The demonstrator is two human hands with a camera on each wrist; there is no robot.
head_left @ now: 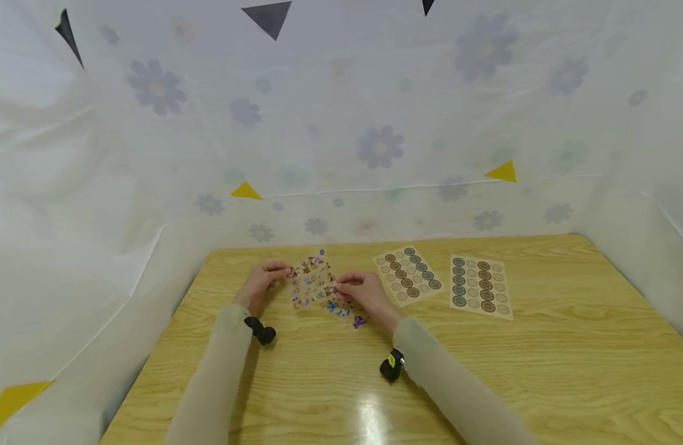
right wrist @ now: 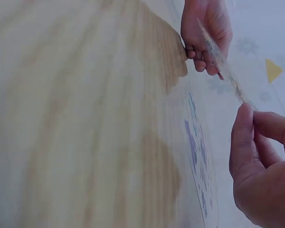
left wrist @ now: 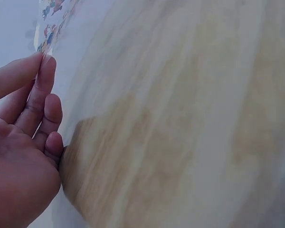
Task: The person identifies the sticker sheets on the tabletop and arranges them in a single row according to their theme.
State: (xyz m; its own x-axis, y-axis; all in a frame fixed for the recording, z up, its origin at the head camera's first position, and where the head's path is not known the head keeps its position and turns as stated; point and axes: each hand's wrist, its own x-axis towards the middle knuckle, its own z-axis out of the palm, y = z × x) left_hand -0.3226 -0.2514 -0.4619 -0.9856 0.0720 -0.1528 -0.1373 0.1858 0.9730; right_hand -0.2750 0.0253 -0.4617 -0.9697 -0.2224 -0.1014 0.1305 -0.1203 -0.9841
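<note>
A clear sticker sheet (head_left: 312, 281) with small colourful cartoon figures is held up between both hands in the head view. My left hand (head_left: 261, 281) pinches its left edge between thumb and forefinger; the left wrist view shows that pinch on the sheet's corner (left wrist: 50, 35). On the opposite edge, my right hand (head_left: 369, 293) pinches it with thumb and fingertips. Seen nearly edge-on, the sheet (right wrist: 223, 64) spans both hands in the right wrist view. Beneath it on the table lies another clear sheet with blue and purple figures (head_left: 341, 311), partly hidden by the held sheet and right hand.
Two beige sheets of round stickers, one angled (head_left: 408, 275) and one straighter (head_left: 481, 285), lie to the right on the wooden table (head_left: 319, 383). A white flowered curtain (head_left: 330, 123) surrounds the table's back and sides. Each wrist wears a black camera strap (head_left: 260, 330).
</note>
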